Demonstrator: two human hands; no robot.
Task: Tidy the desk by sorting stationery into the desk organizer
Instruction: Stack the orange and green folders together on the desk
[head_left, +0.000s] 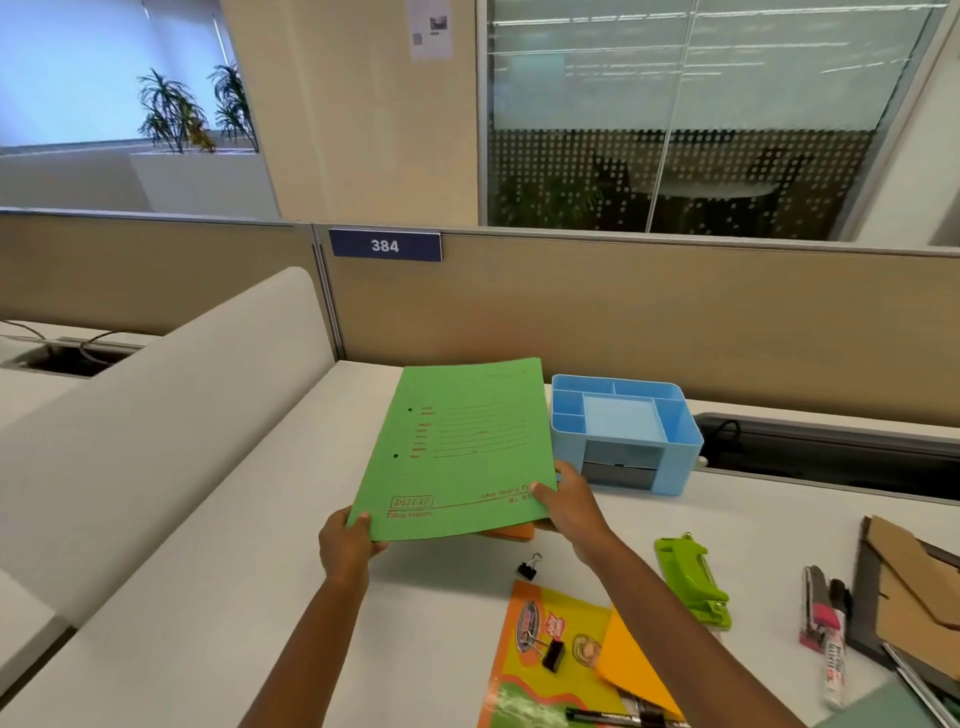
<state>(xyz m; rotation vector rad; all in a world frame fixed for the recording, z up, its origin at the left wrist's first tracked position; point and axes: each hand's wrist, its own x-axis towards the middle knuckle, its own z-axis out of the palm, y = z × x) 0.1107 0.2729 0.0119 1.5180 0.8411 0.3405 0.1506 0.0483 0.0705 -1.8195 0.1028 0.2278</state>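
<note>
Green file folder (457, 447): held above the desk (218, 613) by 2 hands, tilted up toward the partition (675, 312). Long axis runs away from the person, slightly rightward. An orange sheet or folder (511, 531) shows under its near edge; whether it is also gripped cannot be told.

Left hand (345, 545): closed on the folder's near left corner, thumb on top.

Right hand (569, 501): closed on the near right corner, thumb on top, fingers beneath.

Desk organizer (626, 441): blue, upright, open compartments empty, a grey drawer in front. It stands just beside the folder's right edge and just beyond the right hand, which is the nearer hand. The folder looks far too broad for any compartment; judged likely to be laid aside, left of the organizer.

Loose stationery, near and right of the hands:
- 1 black binder clip (530, 566) on the bare desk, between the forearms.
- 1 binder clip (551, 656) on a printed orange packet (540, 696).
- Green hole punch (693, 584), right of the right forearm.
- Markers (831, 639) farther right.
- Brown envelopes (914, 597) at the right edge.

Obstruction: the right forearm crosses above the packet; the path to the organizer is otherwise open.
</note>
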